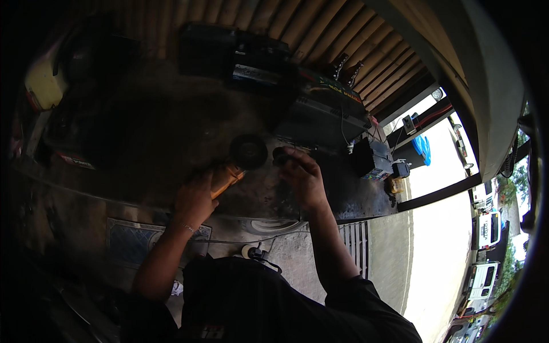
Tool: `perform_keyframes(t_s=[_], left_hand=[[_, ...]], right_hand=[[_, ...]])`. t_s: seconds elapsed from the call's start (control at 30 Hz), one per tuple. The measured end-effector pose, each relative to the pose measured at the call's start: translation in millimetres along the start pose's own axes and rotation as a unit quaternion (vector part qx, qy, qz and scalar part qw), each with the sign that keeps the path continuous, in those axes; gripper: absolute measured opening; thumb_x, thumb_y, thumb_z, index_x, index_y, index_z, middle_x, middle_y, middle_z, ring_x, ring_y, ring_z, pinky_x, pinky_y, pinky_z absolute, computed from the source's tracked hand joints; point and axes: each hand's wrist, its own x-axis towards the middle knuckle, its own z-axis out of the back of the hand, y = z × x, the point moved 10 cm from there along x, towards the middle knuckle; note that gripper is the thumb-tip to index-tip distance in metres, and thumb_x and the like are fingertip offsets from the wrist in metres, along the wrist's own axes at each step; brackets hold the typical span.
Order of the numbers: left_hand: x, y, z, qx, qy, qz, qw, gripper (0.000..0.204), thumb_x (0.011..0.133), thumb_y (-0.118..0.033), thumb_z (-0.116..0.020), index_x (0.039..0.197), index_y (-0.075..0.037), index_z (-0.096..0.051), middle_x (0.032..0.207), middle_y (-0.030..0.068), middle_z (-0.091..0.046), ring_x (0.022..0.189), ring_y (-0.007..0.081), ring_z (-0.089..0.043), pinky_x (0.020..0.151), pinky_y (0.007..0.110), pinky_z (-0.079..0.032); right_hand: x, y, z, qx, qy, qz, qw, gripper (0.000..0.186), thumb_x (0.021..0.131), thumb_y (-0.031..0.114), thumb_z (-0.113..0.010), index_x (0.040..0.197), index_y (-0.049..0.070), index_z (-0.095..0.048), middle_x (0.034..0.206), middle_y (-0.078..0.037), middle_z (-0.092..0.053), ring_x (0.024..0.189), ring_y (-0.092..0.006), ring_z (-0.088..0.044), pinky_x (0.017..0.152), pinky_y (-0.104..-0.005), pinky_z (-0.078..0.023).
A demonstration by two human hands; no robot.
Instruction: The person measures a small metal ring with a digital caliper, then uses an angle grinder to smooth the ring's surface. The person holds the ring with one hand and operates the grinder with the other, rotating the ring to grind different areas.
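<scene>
Both hands [197, 197] [303, 174] grip an orange grinder [229, 178]; its disc [248, 151] is dim.

Black car batteries [329, 111] line the dark workbench [143, 131], with parked vehicles [483, 257] outside at right.

Two hands [194, 200] [303, 177], one orange angle grinder [229, 177], roughly four batteries [372, 160], view dim.

Small dark part [280, 154] mostly hidden under right hand [302, 178]
</scene>
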Motion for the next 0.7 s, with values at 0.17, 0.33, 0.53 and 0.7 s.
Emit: perform_keyframes(t_s=[0.17,0.33,0.53,0.7], left_hand=[[2,2,-3,0.009,0.007,0.017,1.0,0.092,0.074,-0.027,-0.089,0.15,-0.003,-0.044,0.136,0.0215,-0.062,0.126,0.0361,-0.06,0.109,0.047,-0.046],[0,0,0,0.032,-0.003,0.009,0.999,0.09,0.076,-0.029,-0.088,0.15,-0.005,-0.044,0.132,0.0194,-0.065,0.122,0.0343,-0.063,0.105,0.046,-0.048],[-3,-3,5,0.023,-0.013,-0.005,1.0,0.086,0.077,-0.028,-0.088,0.148,-0.005,-0.046,0.127,0.0162,-0.067,0.116,0.0319,-0.066,0.099,0.045,-0.051],[-1,0,2,-0.002,0.003,0.004,1.0,0.089,0.075,-0.027,-0.089,0.149,-0.004,-0.044,0.134,0.0179,-0.065,0.121,0.0342,-0.064,0.101,0.046,-0.051]], right_hand=[[6,4,-4,-0.034,0.013,0.026,0.999,0.031,0.1,0.002,-0.062,0.131,0.005,-0.066,0.124,-0.007,-0.07,0.111,-0.0176,-0.068,0.09,-0.0303,-0.055],[11,5,-6,-0.1,0.02,0.073,0.992,0.034,0.096,-0.001,-0.069,0.13,0.004,-0.067,0.122,-0.007,-0.071,0.108,-0.0156,-0.069,0.089,-0.0274,-0.054],[17,16,-19,-0.275,-0.003,0.161,0.948,0.033,0.092,0.001,-0.075,0.124,0.001,-0.07,0.118,-0.007,-0.073,0.108,-0.0171,-0.069,0.091,-0.0296,-0.055],[8,34,-42,-0.469,-0.015,0.254,0.846,0.032,0.084,0.004,-0.082,0.115,0.006,-0.077,0.114,-0.011,-0.074,0.106,-0.0237,-0.071,0.091,-0.0341,-0.056]])
